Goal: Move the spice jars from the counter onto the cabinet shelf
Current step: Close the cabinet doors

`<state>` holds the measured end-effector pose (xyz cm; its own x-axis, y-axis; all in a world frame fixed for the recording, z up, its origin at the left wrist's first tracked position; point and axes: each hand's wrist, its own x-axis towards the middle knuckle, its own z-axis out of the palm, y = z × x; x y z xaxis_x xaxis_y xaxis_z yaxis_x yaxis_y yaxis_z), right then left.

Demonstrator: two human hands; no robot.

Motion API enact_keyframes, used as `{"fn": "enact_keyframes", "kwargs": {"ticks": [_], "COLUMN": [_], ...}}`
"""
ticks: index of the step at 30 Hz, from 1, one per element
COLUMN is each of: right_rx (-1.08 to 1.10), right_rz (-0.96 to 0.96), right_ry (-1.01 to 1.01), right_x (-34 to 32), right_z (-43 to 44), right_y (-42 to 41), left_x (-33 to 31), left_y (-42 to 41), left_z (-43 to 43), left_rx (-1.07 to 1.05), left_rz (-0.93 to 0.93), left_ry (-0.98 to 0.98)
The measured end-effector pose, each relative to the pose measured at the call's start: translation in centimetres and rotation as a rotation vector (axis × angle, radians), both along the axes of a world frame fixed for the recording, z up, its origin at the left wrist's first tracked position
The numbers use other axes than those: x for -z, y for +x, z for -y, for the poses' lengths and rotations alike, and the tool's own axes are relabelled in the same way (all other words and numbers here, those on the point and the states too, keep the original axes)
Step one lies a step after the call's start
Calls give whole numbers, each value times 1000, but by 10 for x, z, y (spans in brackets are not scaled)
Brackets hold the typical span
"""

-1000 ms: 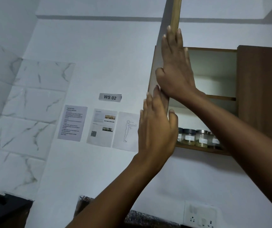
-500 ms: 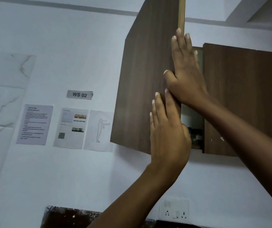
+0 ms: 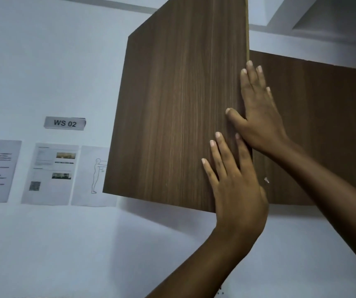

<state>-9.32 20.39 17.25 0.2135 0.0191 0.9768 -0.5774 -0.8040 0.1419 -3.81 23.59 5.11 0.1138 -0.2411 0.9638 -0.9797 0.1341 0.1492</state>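
Observation:
The wall cabinet's left door (image 3: 172, 108) is dark wood grain and fills the middle of the head view, swung nearly closed. My left hand (image 3: 235, 183) presses flat on its lower right corner with straight fingers. Higher up, my right hand (image 3: 256, 112) lies flat along the door's free edge, thumb spread onto the door face. The right door (image 3: 323, 125) is closed. The shelf and the spice jars are hidden behind the doors.
On the white wall to the left hang a "WS 02" label (image 3: 65, 123) and three printed sheets (image 3: 50, 175). A ceiling beam (image 3: 323, 16) runs above the cabinet at the upper right.
The left door has swung from wide open to almost closed under both flat hands. The shelf with its jars, visible a second ago, is now covered.

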Motion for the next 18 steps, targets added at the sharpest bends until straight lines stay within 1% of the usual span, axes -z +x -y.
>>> {"fn": "enact_keyframes", "kwargs": {"ticks": [6,11,18], "right_rx": [46,50,-25], "right_rz": [4,11,31], "right_ry": [29,47,89], "right_x": [3,6,11], "right_z": [46,86,141], "right_y": [-6,-5,3], "left_x": [7,8,8], "left_y": [-8,-10,-7], "left_z": [68,111,163], "left_rx": [-217,-314,-411], "left_rz": [27,30,38], "left_ry": [-142,-133,-101]}}
